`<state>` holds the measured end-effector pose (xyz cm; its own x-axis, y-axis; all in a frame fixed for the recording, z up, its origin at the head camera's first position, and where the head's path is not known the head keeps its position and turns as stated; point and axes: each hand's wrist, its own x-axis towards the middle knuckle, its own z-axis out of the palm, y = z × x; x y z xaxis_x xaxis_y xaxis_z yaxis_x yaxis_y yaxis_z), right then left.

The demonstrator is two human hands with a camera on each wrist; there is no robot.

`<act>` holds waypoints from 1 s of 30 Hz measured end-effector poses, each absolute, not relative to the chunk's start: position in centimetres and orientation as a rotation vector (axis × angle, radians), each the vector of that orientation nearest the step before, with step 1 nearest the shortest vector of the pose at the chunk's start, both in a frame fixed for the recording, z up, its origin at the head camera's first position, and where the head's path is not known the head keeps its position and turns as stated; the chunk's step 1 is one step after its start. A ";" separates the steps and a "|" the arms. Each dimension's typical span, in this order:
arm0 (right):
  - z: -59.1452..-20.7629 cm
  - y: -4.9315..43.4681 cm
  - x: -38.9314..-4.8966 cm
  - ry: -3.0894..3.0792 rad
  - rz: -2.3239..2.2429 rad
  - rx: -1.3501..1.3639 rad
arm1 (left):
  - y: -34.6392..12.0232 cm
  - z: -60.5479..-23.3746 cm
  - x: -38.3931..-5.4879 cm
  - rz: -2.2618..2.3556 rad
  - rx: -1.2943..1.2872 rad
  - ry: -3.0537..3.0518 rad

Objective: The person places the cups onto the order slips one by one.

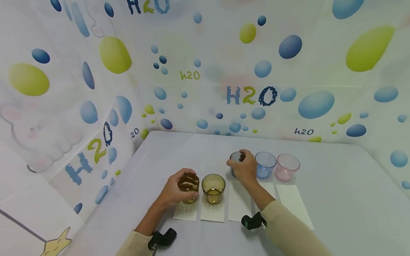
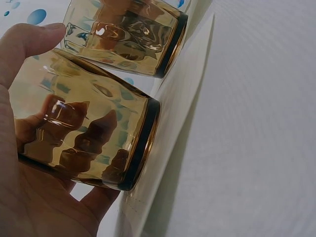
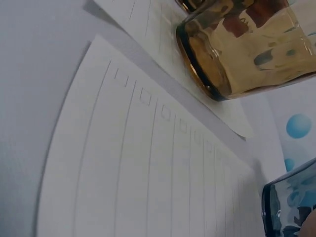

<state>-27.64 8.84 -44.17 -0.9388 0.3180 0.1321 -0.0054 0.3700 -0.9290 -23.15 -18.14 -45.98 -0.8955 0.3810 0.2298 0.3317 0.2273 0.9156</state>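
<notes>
Fingers and thumb of my left hand (image 1: 171, 192) grip an amber glass (image 1: 189, 185) from its left side. It stands upright over the leftmost paper slip (image 1: 185, 214), and the fingers show through its wall in the left wrist view. Close on its right, a second amber glass (image 1: 213, 188) stands on another slip (image 1: 213, 214). Farther back, my right hand (image 1: 247, 169) holds a dark grey-blue glass (image 1: 235, 157) near the rim, thumb on the left. The hand covers much of this glass; part of its base (image 3: 270, 210) shows in the right wrist view.
Right of the right hand stand a blue glass (image 1: 265, 165) and a pink glass (image 1: 287, 168), close together. Lined paper slips (image 1: 239, 204) lie in a row in front, partly under the right forearm. A printed curtain (image 1: 211, 71) hangs behind the white table (image 1: 339, 199).
</notes>
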 end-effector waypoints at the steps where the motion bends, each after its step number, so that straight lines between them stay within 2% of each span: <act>1: -44.1 8.9 -27.7 -2.344 1.604 -0.272 | -18.1 -46.0 -23.2 1.795 0.704 2.428; 15: -43.4 9.5 -28.1 -2.329 1.660 -0.236 | -17.6 -45.9 -23.3 1.803 0.704 2.434; 30: -42.3 9.9 -26.9 -2.321 1.552 -0.136 | -17.4 -45.9 -23.2 1.793 0.699 2.443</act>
<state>-26.93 9.93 -42.34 -0.9360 0.2670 0.2293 -0.1098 0.3974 -0.9110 -23.17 -17.44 -45.86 -0.8985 0.3716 0.2338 0.3345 0.2345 0.9128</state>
